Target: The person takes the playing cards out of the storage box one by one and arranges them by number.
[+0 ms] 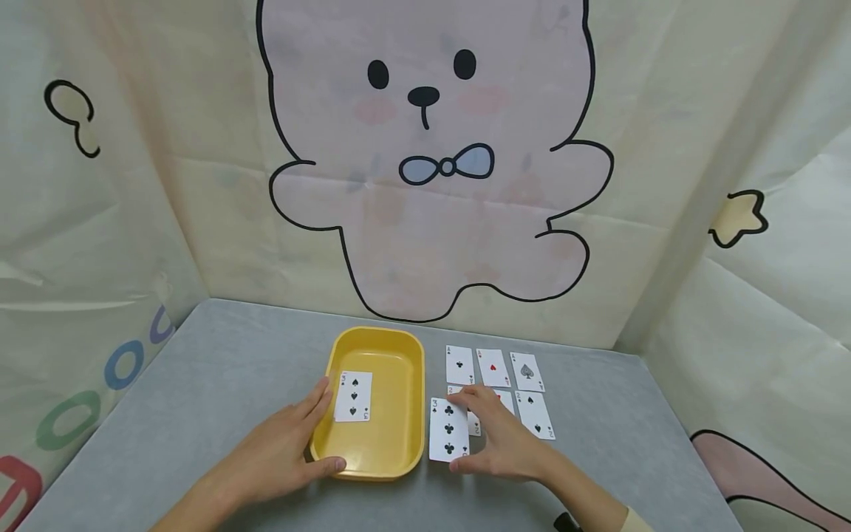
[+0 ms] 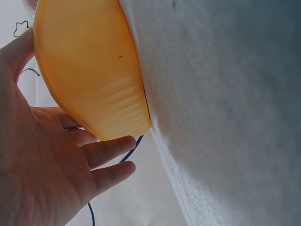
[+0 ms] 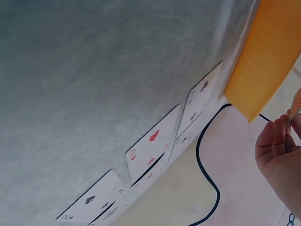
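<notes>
My left hand [image 1: 282,440] holds the near-left corner of a yellow tray [image 1: 399,451], thumb at the near rim and fingertips at the left rim. In the left wrist view two of its fingers stretch along the tray's outer wall [image 2: 89,61]. A three of spades [image 1: 353,397] lies face up inside the tray, towards its left side. Just right of the tray, my right hand [image 1: 501,440] pinches a three of clubs [image 1: 447,425], face up, by its right side. In the right wrist view, the fingers [image 3: 273,139] grip a card seen nearly edge-on.
Several cards lie face up in two rows right of the tray: ace of clubs [image 1: 459,366], ace of hearts [image 1: 493,368] and ace of spades [image 1: 527,372] behind, twos including a two of spades [image 1: 535,415] in front, partly covered by the hand. Printed curtains [image 1: 199,207] enclose the grey table [image 1: 259,355].
</notes>
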`<action>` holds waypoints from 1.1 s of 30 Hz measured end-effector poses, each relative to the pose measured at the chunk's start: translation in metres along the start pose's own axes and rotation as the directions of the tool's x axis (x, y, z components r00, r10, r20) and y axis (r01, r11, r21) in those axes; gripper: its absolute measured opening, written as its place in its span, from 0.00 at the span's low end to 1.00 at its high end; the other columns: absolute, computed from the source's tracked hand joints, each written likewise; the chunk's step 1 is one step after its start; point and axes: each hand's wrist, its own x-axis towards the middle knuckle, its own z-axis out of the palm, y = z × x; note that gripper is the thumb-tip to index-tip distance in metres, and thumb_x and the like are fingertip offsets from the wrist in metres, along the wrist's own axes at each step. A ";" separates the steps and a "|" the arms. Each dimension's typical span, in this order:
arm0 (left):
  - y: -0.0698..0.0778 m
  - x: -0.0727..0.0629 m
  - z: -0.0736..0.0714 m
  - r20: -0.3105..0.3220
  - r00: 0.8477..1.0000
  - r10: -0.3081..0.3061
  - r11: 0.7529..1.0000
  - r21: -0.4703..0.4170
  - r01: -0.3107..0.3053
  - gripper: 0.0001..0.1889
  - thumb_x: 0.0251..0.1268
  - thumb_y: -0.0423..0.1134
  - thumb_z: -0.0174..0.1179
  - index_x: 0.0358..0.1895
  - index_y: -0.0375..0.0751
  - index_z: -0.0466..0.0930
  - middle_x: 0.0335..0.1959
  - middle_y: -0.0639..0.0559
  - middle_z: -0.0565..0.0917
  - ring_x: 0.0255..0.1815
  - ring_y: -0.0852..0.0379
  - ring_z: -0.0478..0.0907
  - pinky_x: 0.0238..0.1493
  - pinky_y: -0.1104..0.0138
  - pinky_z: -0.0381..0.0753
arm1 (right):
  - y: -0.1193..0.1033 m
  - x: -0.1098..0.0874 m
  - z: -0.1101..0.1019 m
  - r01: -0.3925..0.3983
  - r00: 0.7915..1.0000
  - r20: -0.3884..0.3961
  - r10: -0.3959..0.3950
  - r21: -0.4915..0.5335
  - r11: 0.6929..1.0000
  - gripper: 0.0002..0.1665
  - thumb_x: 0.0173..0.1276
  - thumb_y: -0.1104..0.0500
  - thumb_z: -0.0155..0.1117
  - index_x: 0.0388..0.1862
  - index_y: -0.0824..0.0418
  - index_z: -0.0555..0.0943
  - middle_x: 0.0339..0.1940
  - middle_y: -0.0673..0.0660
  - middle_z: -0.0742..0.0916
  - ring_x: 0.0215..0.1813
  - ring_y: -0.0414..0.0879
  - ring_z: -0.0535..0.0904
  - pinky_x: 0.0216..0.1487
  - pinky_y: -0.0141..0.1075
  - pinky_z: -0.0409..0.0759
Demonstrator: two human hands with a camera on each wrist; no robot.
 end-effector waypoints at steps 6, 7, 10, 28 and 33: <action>-0.001 0.000 -0.001 0.008 1.000 0.000 1.000 -0.012 0.000 0.58 0.60 0.74 0.64 0.83 0.36 0.57 0.85 0.44 0.56 0.73 0.37 0.72 0.67 0.44 0.75 | 0.010 -0.014 0.003 0.019 1.000 0.001 -0.019 -0.019 1.000 0.50 0.48 0.43 0.87 0.69 0.58 0.79 0.62 0.45 0.76 0.64 0.45 0.71 0.65 0.45 0.76; -0.001 0.000 -0.001 0.012 1.000 -0.001 1.000 -0.015 0.002 0.58 0.60 0.75 0.64 0.83 0.36 0.57 0.85 0.44 0.56 0.73 0.37 0.72 0.68 0.44 0.75 | 0.012 -0.017 0.004 0.017 1.000 0.001 -0.017 -0.020 1.000 0.50 0.48 0.43 0.87 0.69 0.57 0.79 0.61 0.45 0.76 0.63 0.44 0.71 0.64 0.44 0.76; -0.001 0.000 -0.001 0.024 1.000 -0.008 1.000 -0.019 0.009 0.59 0.60 0.75 0.63 0.83 0.36 0.57 0.85 0.45 0.56 0.73 0.37 0.72 0.67 0.44 0.75 | 0.019 -0.024 0.006 0.022 1.000 0.004 -0.022 -0.024 0.999 0.50 0.48 0.42 0.87 0.68 0.58 0.79 0.61 0.47 0.75 0.61 0.44 0.72 0.62 0.43 0.76; -0.002 0.000 0.003 -0.005 1.000 -0.013 1.000 -0.017 0.013 0.58 0.60 0.75 0.64 0.83 0.37 0.58 0.85 0.45 0.55 0.74 0.38 0.71 0.68 0.44 0.74 | 0.038 -0.037 0.020 0.019 0.995 0.098 -0.008 -0.119 0.993 0.50 0.47 0.34 0.85 0.65 0.57 0.81 0.58 0.45 0.76 0.58 0.41 0.72 0.61 0.41 0.77; 0.000 -0.001 0.000 0.004 1.000 -0.009 1.000 -0.019 0.009 0.59 0.60 0.76 0.63 0.83 0.36 0.58 0.85 0.45 0.56 0.73 0.37 0.72 0.67 0.44 0.75 | 0.039 -0.036 0.022 0.024 0.995 0.100 -0.009 -0.156 0.987 0.51 0.47 0.33 0.85 0.66 0.57 0.81 0.57 0.44 0.77 0.58 0.41 0.72 0.61 0.41 0.77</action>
